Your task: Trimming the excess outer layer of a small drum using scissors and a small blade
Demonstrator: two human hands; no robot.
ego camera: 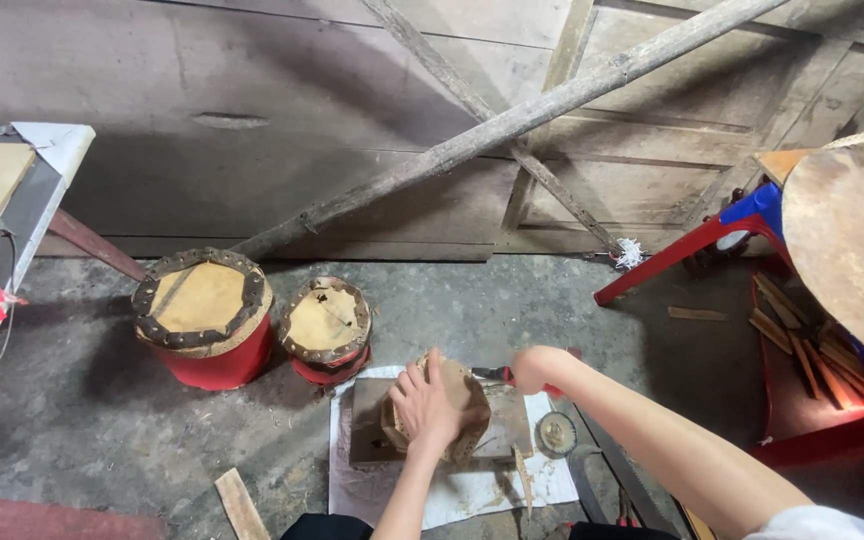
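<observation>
Left hand (430,405) spread flat, palm down, right hand (532,368) fisted, forearm extended

Under your left hand (426,408) is a small drum (442,405) with a matt, tan hide top. Your right hand (532,368) grips a tool (497,375) with a glossy red handle. Beneath lies a rough wooden board (367,435) on creased white cloth (472,490). Nearby, 2 red drums (204,320) have pale hide heads, edged with dark studs. The floor (82,420) is rough grey concrete and the wall (252,100) is weathered wood.
</observation>
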